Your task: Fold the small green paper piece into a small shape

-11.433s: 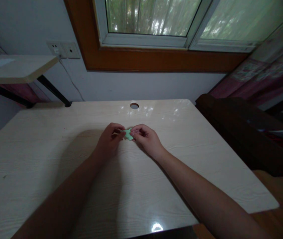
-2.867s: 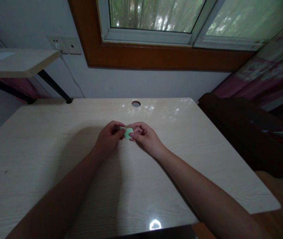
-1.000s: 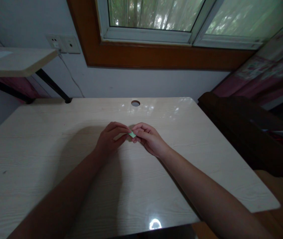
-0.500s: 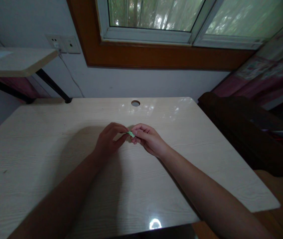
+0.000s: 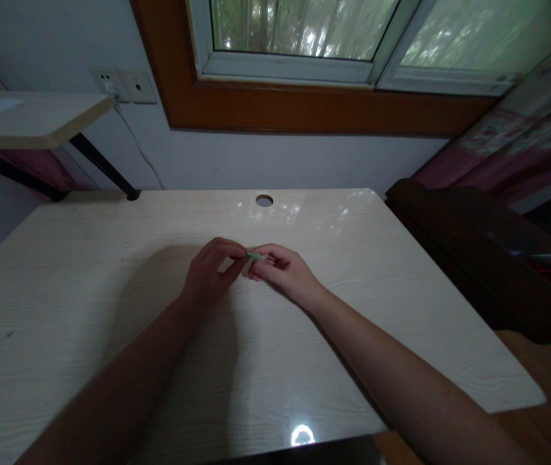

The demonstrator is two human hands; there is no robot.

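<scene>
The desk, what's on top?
A black leg of the shelf stands on the desk. Above it, the left hand pinches a small green piece beside the right hand. What's beneath the hands is covered.

Surface: pale wood grain, round hole near back edge. Left: shelf on black legs, standing on surface. Wall behind: two sockets, white cord running down from one. Above: window, brown frame. Right: pink-and-pale curtain; dark furniture beside surface.

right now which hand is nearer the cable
Left. The left hand, pinching the green piece, is in front of the cable and to its right; the right hand is beside the left, farther right of the cable.
</scene>
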